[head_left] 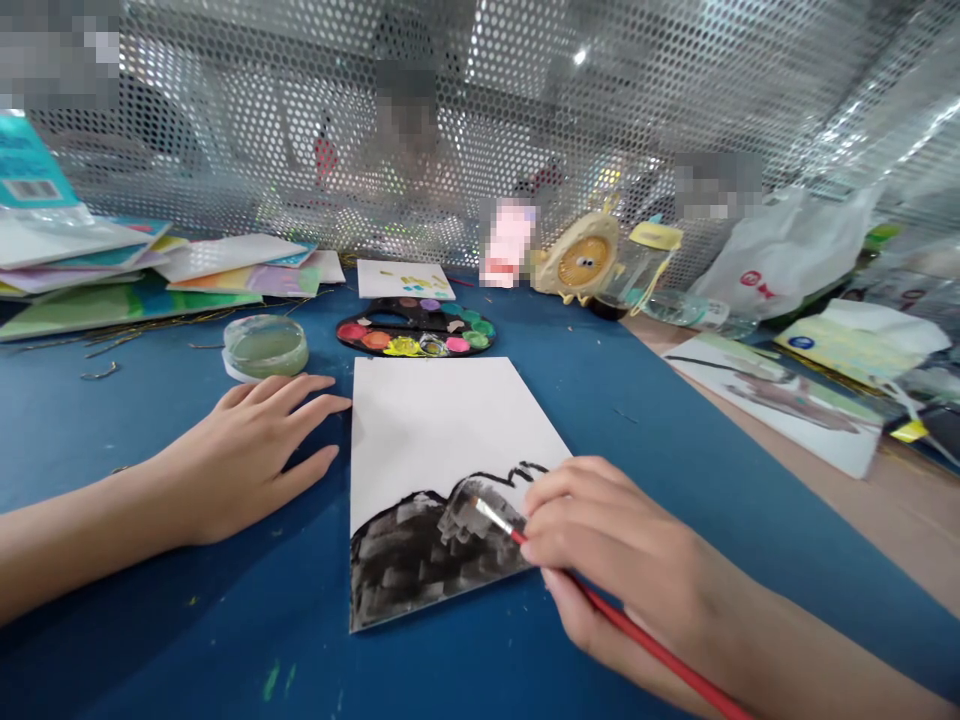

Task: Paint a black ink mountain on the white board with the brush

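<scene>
White rectangular painting board [450,420]: flat on blue tabletop [622,400], between the two hands; black and grey hill shapes across lower part, bare white above.
Right hand [622,540]: pinches slim red-handled paintbrush [637,637] with pale metal ferrule, fingers closed near the ferrule.
Brush tip: on the grey patch of the right-hand hill.
Left hand [262,440]: holds nothing, palm down, fingers spread; index fingertip at board's left edge, cannot tell if touching.
Round clear cup [238,371]: murky greenish liquid inside, just beyond left fingers.
Black oval palette [442,328]: multicoloured paints, just behind board's far edge.
Small white painted card [390,277]: behind palette, yellow and turquoise dabs.
</scene>
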A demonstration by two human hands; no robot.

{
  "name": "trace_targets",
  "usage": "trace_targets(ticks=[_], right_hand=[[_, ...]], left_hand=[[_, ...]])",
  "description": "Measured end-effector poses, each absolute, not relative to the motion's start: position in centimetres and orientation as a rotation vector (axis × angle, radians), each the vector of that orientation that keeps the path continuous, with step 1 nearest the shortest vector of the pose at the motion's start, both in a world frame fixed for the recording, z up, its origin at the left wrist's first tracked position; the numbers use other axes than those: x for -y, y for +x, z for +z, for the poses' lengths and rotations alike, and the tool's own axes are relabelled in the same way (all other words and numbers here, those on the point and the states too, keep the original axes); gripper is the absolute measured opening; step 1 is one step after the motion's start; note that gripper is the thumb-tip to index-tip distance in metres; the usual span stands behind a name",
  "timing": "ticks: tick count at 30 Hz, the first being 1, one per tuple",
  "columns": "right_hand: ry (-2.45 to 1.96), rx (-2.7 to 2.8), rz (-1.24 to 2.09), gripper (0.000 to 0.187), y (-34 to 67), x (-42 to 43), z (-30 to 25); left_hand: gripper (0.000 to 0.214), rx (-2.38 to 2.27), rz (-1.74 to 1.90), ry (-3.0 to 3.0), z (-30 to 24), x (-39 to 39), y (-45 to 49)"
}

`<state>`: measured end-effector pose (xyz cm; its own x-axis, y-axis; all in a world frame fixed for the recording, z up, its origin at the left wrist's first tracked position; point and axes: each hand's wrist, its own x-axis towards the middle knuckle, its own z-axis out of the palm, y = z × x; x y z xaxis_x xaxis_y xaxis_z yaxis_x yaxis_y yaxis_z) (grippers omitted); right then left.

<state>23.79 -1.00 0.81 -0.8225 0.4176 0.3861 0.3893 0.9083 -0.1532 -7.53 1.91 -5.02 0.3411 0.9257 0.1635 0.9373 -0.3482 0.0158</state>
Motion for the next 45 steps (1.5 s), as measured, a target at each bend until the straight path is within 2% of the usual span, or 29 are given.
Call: trace_targets(ticks=[34,45], right_hand=[[-0.626,2.644,0.139,0.018,23.99,1.71,1.21],[-0.578,2.673,0.155,0.018,24.2,1.8,1.3]], left_hand=[[0.042,1.757,-0.185,-2.53,-4.2,-1.55,-6.87],[0.046,1.714,-0.228,-2.524,-5.16,-2.1,-7.7]])
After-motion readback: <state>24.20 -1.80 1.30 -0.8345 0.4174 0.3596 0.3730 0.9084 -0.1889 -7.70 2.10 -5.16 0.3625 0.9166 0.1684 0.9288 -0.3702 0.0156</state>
